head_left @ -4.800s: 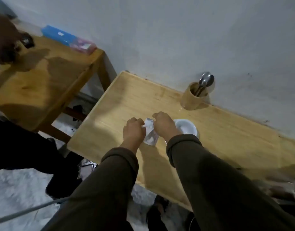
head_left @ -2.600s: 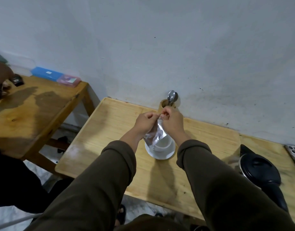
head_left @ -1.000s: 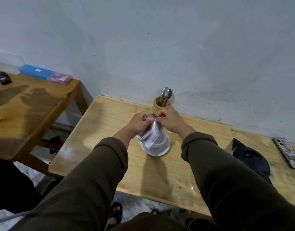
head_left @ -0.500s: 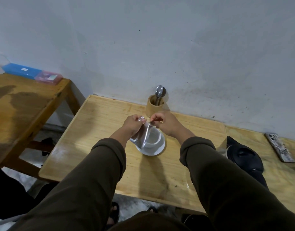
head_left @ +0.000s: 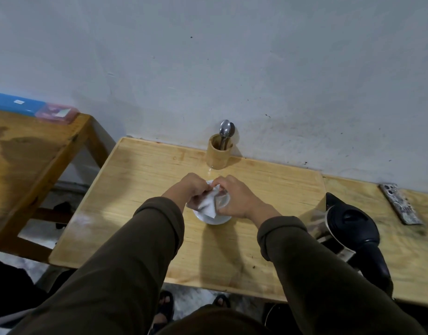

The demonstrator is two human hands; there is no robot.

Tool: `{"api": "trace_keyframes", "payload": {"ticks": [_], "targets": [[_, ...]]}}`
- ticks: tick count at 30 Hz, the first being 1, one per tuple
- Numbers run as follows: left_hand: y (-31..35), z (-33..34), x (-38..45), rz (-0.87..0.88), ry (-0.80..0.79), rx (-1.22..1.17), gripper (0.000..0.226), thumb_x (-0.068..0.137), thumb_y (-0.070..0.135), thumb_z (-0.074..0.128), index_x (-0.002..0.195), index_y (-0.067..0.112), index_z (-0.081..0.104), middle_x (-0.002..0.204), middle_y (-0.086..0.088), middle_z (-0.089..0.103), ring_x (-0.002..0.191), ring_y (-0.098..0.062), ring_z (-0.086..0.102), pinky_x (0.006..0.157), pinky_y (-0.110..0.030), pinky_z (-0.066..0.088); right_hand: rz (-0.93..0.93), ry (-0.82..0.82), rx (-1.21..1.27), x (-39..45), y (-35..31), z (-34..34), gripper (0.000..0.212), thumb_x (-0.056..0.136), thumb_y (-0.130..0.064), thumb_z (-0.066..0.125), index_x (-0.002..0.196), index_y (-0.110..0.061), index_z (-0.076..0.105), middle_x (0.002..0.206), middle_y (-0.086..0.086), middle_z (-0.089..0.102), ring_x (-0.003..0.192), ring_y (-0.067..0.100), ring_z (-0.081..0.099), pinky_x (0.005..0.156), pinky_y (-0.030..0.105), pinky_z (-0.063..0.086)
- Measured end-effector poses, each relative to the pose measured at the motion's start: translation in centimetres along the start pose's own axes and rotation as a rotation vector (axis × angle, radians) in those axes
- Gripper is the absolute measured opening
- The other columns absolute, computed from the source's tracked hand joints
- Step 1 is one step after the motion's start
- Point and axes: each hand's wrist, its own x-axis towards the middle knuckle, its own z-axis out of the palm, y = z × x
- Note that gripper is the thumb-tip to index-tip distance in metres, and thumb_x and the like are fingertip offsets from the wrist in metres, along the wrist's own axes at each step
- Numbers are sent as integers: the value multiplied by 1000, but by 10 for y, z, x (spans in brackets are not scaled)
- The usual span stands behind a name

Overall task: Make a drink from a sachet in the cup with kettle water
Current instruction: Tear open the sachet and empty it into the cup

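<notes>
Both hands grip the sachet [head_left: 209,204] just above the cup [head_left: 222,201]: left hand [head_left: 192,189] pinches its left edge, right hand [head_left: 234,199] its right. The kettle [head_left: 350,226] stands right of the cup on the worktop [head_left: 140,180].

No text, brand or number can be read anywhere. The blue box [head_left: 16,106] on the side table has a small white label on its lid, but the print on it is too small to read. The pink box [head_left: 56,114] beside it shows a pale card or label inside, also not readable. The phone [head_left: 400,203] lying at the right edge of the table has a patterned case; if there are letters in the pattern, they are too blurred to tell. The silver sachet [head_left: 206,203] shows no readable print.
</notes>
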Motion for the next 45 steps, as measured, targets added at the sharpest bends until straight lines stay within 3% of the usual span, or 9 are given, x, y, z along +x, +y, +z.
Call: {"api": "trace_keyframes", "payload": {"ticks": [2,4,8,11,15,21,25,35,45], "targets": [[3,2,1,-41,-5,39,32,90,22,60,64,5,51,65,-10,56,57,-20,54,32,-22,42,5,-15,6,-4,4,7,58,65,-16,77,117,-20,52,111,5,46,97,17,48,78,21,38],[6,3,1,-62,-8,66,28,89,21,61,69,3,53,67,-12,57,58,-22,57,35,-24,47,-1,43,19,-5,7,12,42,71,-12,73,109,-15,58,109,9,50,95,20,50,76,18,36],[9,5,4,-52,-70,-3,20,89,19,62,81,1,58,76,-11,63,75,-21,66,76,-31,58,84,156,88,1,13,13,22,78,-5,61,99,-11,64,99,14,59,86,23,52,70,20,34],[11,0,-1,-43,-153,-182,22,97,13,48,83,0,58,68,-10,65,53,-12,63,54,-18,54,154,191,169,5,20,11,19,82,-7,59,98,-13,65,90,7,58,82,20,51,70,22,35],[10,-13,-2,-55,-109,-323,36,100,25,44,121,-4,49,104,-18,59,33,-12,64,37,-19,54,207,211,266,8,25,14,14,86,-12,59,98,-12,66,78,0,53,73,15,47,56,6,36],[4,-22,1,33,-39,-474,42,100,32,41,80,-1,57,79,-14,65,62,-15,66,57,-18,57,312,191,348,16,24,16,11,89,-17,55,80,-12,57,64,-5,47,61,12,42,54,18,33],[-1,-21,6,117,-17,-600,39,98,33,44,86,-1,58,80,-13,66,73,-17,66,74,-24,56,386,204,414,20,19,13,29,88,-17,55,61,-13,47,61,1,46,60,16,43,56,26,35],[-1,-12,12,214,14,-632,42,98,36,43,84,0,59,79,-15,65,76,-18,65,82,-26,54,411,263,391,26,15,11,23,85,-16,61,93,5,66,94,23,69,91,36,64,80,41,51],[-7,-9,15,249,-1,-568,37,94,37,52,79,5,62,86,-15,65,83,-23,66,81,-28,57,387,277,274,26,15,12,25,81,-14,68,61,-9,54,66,3,51,74,21,48,67,28,35]]}}
